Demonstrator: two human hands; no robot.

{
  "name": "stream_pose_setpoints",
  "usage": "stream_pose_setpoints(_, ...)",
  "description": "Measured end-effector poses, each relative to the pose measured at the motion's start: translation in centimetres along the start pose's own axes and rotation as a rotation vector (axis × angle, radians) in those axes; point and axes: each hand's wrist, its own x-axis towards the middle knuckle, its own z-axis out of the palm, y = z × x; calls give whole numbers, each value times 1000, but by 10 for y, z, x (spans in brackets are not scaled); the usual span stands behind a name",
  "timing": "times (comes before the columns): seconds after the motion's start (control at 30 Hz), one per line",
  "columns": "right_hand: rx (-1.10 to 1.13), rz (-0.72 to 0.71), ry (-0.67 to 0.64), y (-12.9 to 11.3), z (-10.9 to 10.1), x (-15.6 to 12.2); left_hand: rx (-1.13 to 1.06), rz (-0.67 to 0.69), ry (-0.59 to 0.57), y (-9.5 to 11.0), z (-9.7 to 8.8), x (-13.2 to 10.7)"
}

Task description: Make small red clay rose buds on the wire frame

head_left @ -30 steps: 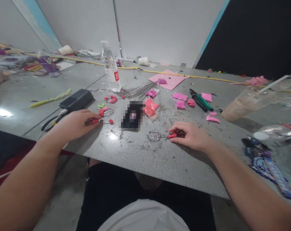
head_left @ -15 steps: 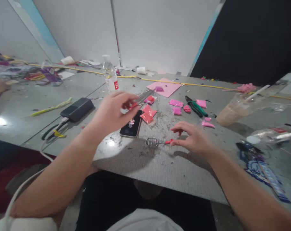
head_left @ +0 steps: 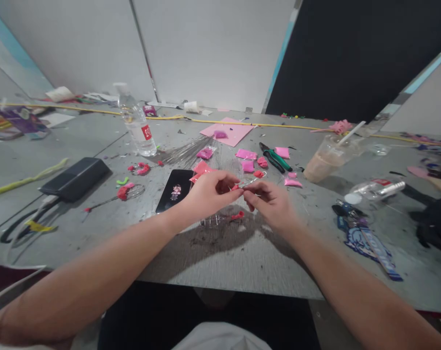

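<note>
My left hand (head_left: pixel 209 193) and my right hand (head_left: pixel 268 203) meet above the grey table (head_left: pixel 242 257), fingers pinched together on a small wire piece with a red bit (head_left: pixel 242 185) on it. Both hands hold it a little above the table. Below them on the table lies another wire loop with a red end (head_left: pixel 226 218). A black phone (head_left: pixel 176 183) lies just left of my left hand.
A water bottle (head_left: pixel 138 127), a black power bank (head_left: pixel 75 171), pink packets (head_left: pixel 246 154), green-handled pliers (head_left: pixel 275 158), a bundle of thin wires (head_left: pixel 184 151), a plastic cup with a straw (head_left: pixel 324 162) and a pink sheet (head_left: pixel 228 132) lie around. More red-and-wire pieces (head_left: pixel 127 192) sit at left.
My left hand carried the red wire piece from the left of the table to the middle. My right hand let go of the loop on the table and rose to meet it.
</note>
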Motion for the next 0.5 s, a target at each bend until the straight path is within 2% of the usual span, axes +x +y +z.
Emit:
stream_pose_setpoints(0.07,8,18,16,0,2,0,88,72,31,0,1,-2)
stream_pose_setpoints(0.27,-9,38,85,2,4,1,460,408,156,-1,8,-9)
stream_pose_setpoints(0.4,13,67,124,2,1,3,461,478,137,-2,7,-12)
stream_pose_setpoints(0.5,89,103,149,5,-2,7,390,419,103,-5,3,-11)
